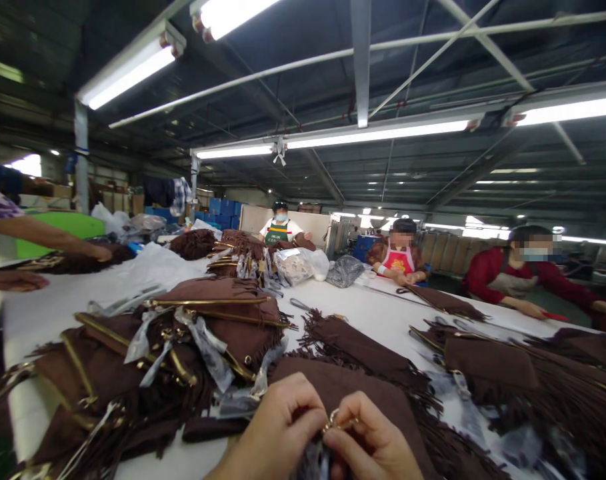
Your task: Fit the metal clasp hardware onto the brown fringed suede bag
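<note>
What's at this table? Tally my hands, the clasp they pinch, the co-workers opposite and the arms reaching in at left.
Own hands, left hand and right hand: 2
Gold clasp: 1
Co-workers opposite: 3
Arms at left: 2
Total: 8

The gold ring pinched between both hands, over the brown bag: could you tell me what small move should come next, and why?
Probably a slight lift and turn of the ring toward the camera. The left hand and right hand both pinch it low at the frame's edge, right over the brown bag, and their fingertips hide most of it, so its state cannot be judged as it sits.
</note>
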The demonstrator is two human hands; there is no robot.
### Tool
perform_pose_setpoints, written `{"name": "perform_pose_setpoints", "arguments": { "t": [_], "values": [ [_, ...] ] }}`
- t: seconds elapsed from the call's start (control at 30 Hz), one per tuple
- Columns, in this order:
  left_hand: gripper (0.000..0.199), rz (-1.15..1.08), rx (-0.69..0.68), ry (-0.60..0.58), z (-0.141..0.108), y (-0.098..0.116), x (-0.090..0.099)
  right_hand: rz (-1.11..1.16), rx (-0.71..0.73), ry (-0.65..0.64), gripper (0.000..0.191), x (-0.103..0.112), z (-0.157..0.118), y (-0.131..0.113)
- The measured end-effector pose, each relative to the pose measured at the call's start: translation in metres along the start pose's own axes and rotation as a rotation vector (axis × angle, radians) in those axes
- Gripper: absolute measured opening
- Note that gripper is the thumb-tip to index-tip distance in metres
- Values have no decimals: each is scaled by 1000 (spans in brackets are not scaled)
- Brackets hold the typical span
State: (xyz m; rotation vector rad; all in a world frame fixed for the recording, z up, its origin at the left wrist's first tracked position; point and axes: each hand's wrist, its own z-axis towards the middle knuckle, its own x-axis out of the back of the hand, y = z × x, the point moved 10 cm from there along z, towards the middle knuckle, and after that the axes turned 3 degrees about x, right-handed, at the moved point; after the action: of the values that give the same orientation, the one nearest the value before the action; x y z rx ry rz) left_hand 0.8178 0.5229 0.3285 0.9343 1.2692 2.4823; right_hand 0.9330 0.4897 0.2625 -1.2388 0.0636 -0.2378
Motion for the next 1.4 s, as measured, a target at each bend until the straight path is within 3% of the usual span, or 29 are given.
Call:
{"name": "perform_pose_setpoints", "arguments": {
  "t": [0.1,0.2,0.33,0.43,0.53,0.6,0.63,0.7,0.83,0.93,1.1,1.23,1.4],
  "values": [
    [23,182,-175,7,1,26,7,-188,95,80,28,14,-1,-17],
    [25,279,-281,33,4,56,21,-590,363,250,32,32,-11,-62],
    [25,222,-325,-28,12,86,27,-884,721,300,20,19,-33,-108],
    [25,153,-344,-89,15,94,26,-899,805,244,18,7,-40,-116],
    [17,129,-290,-166,16,73,27,-722,661,189,13,17,-29,-107],
    [3,203,-253,-247,13,44,26,-541,526,170,11,27,-21,-98],
    [11,269,-248,-285,11,28,24,-461,466,144,11,30,-17,-94],
    [25,419,-256,-347,7,-4,18,-344,358,34,17,26,-12,-86],
    [11,587,-176,-371,10,-51,6,-281,127,-262,32,7,-17,-72],
    [15,590,-85,-255,22,-57,11,-397,-11,-297,30,16,-20,-55],
    [19,504,-25,-102,40,-48,23,-716,164,-223,19,27,-10,-28],
    [21,401,50,-43,49,-53,31,-1017,79,-322,20,12,-7,13],
    [24,274,145,-42,63,-67,33,-1017,-16,-318,22,7,-5,9]
  ]
}}
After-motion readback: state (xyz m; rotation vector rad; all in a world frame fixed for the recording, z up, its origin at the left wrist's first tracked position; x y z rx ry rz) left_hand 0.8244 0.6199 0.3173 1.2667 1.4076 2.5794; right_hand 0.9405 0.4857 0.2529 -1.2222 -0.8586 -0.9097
